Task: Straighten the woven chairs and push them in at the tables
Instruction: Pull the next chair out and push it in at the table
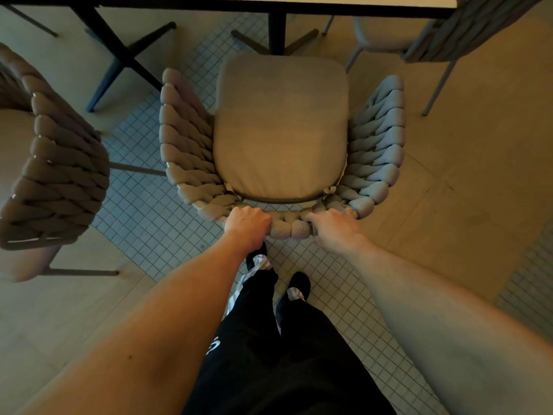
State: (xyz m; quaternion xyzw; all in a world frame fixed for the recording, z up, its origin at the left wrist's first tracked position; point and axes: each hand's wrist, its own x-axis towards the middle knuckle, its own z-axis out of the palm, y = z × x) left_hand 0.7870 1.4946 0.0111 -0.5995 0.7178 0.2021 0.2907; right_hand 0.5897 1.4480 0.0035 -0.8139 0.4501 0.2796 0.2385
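Both hands — left grip (247, 224) and right grip (335, 227) — curl closed over the back rim of 1 woven chair (281, 130). The chair faces the surface (278, 3) — its seat front just short of the near edge.

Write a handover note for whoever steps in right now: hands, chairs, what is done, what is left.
Left hand and right hand both grip the top of the woven backrest of the middle chair.
That chair faces the table roughly square, but its seat is not yet under the tabletop.
Second woven chair stands to the left, angled, untouched.
Third chair, top right, sits at the table edge.
Left: push the middle chair in, then straighten the left one.
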